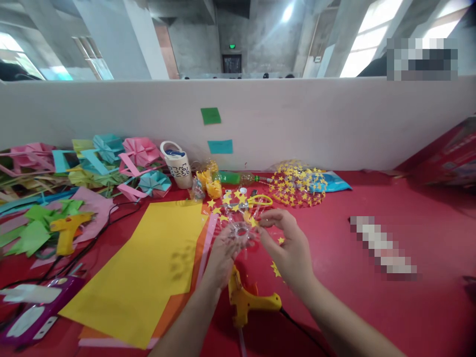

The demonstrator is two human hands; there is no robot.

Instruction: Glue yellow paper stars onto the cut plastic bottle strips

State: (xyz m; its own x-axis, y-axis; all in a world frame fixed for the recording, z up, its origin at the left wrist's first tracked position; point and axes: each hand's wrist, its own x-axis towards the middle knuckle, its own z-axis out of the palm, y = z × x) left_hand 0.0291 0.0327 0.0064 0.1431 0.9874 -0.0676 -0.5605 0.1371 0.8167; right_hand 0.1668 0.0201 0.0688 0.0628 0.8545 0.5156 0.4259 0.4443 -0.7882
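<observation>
Nearest the camera, a yellow glue gun [241, 303] lies on the red tabletop [375, 312], just below the hands. The left hand [222, 252] grips a clear plastic piece [241, 231] by its ring-shaped centre, its star-bearing strips spread outward. The right hand [292, 248] is narrowed, thumb and forefinger apparently pinching a yellow star [253, 222] beside that piece; whether star and strip touch cannot be told. For sound placement, the ring is best held steady, the star grasped by its points and pressed flat, fingertips clear of any hot glue. Loose stars [275, 269] lie right of the glue gun.
</observation>
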